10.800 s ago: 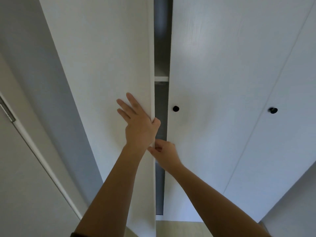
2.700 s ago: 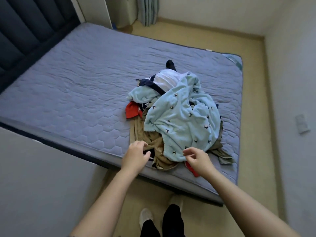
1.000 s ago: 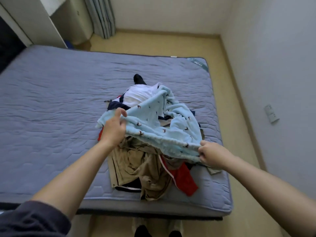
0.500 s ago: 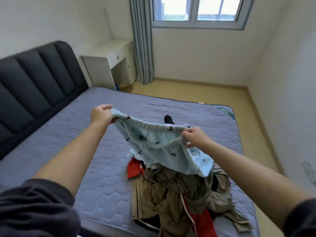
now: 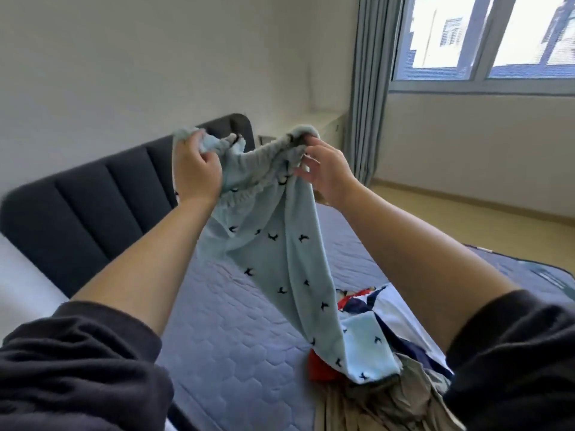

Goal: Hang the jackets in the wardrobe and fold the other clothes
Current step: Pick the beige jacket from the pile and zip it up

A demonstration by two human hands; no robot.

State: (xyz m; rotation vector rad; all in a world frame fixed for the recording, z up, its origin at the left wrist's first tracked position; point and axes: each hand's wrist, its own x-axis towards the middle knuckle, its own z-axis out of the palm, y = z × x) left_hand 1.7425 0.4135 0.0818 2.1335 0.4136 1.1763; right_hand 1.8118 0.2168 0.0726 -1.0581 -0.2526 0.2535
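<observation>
I hold a pair of light blue trousers (image 5: 280,262) with small dark bird prints up in the air by its elastic waistband. My left hand (image 5: 196,169) grips the waistband's left end and my right hand (image 5: 326,169) grips its right end. The legs hang down to the pile of clothes (image 5: 382,384) on the bed. That pile shows a khaki garment (image 5: 389,405), something red (image 5: 320,368) and a white and navy piece (image 5: 392,312). The wardrobe is out of view.
The grey-blue quilted mattress (image 5: 242,331) fills the lower middle, with a dark padded headboard (image 5: 93,206) on the left. A grey curtain (image 5: 370,88) and a window (image 5: 485,38) are at the back right, above wooden floor (image 5: 451,219).
I have lifted the blue trousers higher off the pile and brought my hands closer together on the waistband. My head has tilted up, so the window and wall fill more of the view.
</observation>
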